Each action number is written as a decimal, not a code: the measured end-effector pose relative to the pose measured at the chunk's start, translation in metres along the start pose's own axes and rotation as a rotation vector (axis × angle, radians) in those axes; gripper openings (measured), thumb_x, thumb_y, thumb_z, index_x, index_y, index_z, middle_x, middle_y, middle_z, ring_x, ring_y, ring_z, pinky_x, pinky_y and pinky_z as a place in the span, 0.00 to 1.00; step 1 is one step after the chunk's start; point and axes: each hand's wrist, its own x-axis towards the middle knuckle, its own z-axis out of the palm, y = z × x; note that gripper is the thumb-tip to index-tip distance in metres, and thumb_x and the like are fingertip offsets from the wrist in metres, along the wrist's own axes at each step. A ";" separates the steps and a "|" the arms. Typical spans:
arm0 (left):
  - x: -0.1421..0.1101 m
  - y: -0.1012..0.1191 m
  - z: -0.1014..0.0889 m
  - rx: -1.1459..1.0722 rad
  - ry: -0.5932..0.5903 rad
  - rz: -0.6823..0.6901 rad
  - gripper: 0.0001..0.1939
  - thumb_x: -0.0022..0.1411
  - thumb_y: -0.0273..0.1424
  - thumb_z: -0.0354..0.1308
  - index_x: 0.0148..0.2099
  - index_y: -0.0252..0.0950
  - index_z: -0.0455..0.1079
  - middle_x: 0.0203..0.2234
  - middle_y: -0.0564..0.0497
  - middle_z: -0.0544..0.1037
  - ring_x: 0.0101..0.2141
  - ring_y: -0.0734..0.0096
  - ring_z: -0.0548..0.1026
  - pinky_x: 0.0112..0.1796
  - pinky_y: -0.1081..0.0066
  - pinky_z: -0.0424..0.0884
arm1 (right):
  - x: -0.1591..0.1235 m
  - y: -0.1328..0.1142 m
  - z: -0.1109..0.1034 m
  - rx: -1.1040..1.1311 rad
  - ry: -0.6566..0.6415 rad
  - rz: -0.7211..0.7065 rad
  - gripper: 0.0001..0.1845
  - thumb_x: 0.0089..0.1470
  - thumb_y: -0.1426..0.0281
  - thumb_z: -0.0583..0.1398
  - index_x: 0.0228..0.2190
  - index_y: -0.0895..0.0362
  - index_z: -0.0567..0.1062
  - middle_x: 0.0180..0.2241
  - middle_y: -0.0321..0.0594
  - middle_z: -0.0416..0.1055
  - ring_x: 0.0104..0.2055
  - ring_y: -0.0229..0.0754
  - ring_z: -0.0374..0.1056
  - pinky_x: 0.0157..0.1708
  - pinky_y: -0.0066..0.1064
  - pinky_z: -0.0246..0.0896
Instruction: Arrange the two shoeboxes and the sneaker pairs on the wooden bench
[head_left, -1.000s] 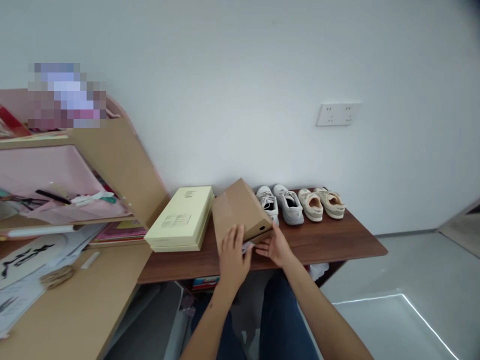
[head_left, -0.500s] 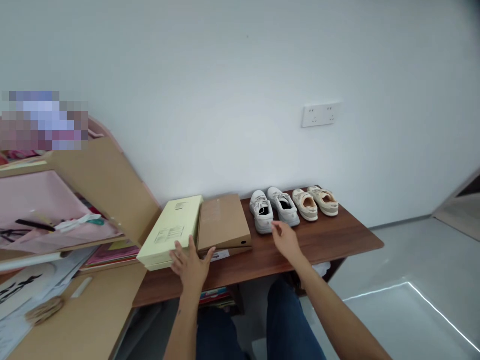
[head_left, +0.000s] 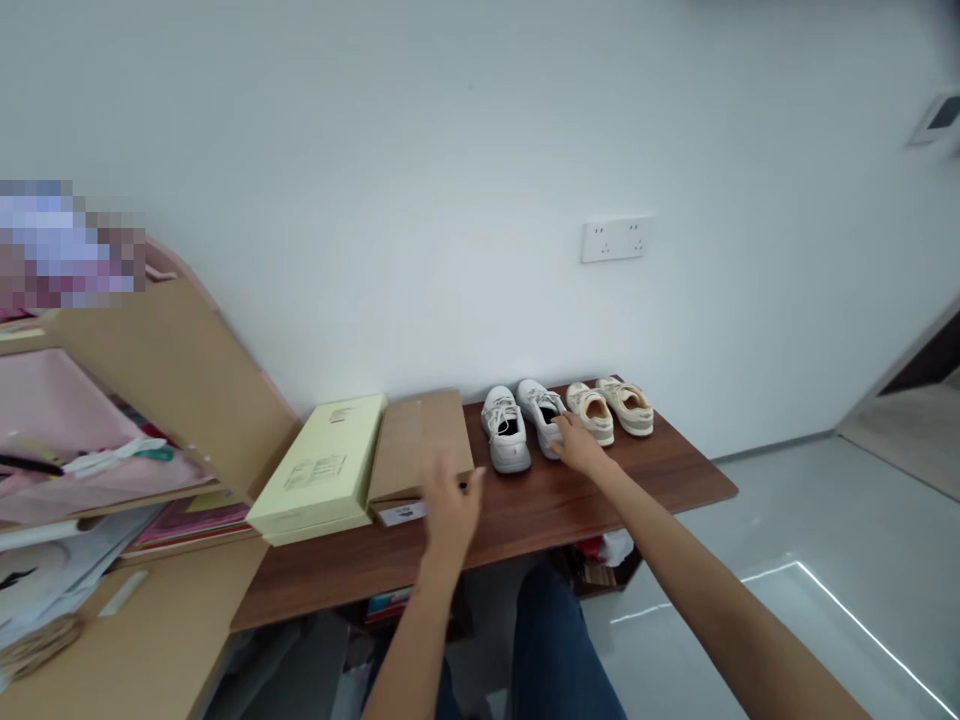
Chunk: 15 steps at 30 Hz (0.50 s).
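1. Right white shoe (head_left: 534, 398): on the dark wooden table (head_left: 667, 475), toe toward the wall (head_left: 375, 200), heel toward the camera. Upright, laced, heel partly covered by fingers.
2. Right hand (head_left: 583, 447): at the heel of that shoe, reaching in from the near side. Fingers bent and drawn fairly narrow over the heel opening. Cannot tell whether gripping or merely touching.
3. Left white shoe (head_left: 510, 457): just beside its mate, same heading, sole flat on the wood. Clear of both hands.
4. Left hand (head_left: 454, 510): in front of the near right corner of the brown box (head_left: 420, 440). Fingers blurred, thumb set wide of them, nothing in the grasp. Contact with the cardboard: cannot tell.
5. Brown box: flat on the tabletop, left of the white pair. Partly visible at the near end, a white label (head_left: 403, 513).
6. Pale yellow box (head_left: 322, 455): directly left of the brown one, printed on top, long side running toward the wall.
7. Cream shoes (head_left: 634, 415): paired at the right of the row, toes likewise toward the wall.
8. Surroundings: white socket plate (head_left: 615, 240) mounted above the footwear; tan desk (head_left: 165, 640) at lower left, bearing papers (head_left: 67, 570).
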 end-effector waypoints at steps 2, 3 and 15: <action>0.010 0.044 0.037 -0.104 -0.238 0.113 0.31 0.63 0.40 0.55 0.66 0.35 0.59 0.65 0.36 0.58 0.64 0.50 0.56 0.61 0.52 0.55 | 0.003 -0.004 0.002 0.074 0.043 0.063 0.24 0.52 0.70 0.62 0.51 0.60 0.69 0.63 0.59 0.55 0.60 0.57 0.61 0.56 0.43 0.56; 0.017 0.061 0.054 -0.111 -0.288 0.048 0.32 0.61 0.39 0.59 0.64 0.33 0.61 0.65 0.34 0.57 0.64 0.46 0.55 0.61 0.50 0.54 | 0.004 -0.006 0.003 0.121 0.074 0.095 0.22 0.51 0.70 0.62 0.49 0.59 0.70 0.61 0.59 0.57 0.59 0.57 0.61 0.56 0.43 0.56; 0.021 0.072 0.096 -0.987 -0.133 -0.884 0.14 0.60 0.40 0.56 0.42 0.36 0.70 0.36 0.46 0.76 0.39 0.61 0.77 0.37 0.63 0.75 | -0.023 0.037 0.009 1.245 0.153 0.502 0.15 0.53 0.54 0.58 0.39 0.49 0.66 0.37 0.37 0.72 0.37 0.41 0.72 0.35 0.36 0.71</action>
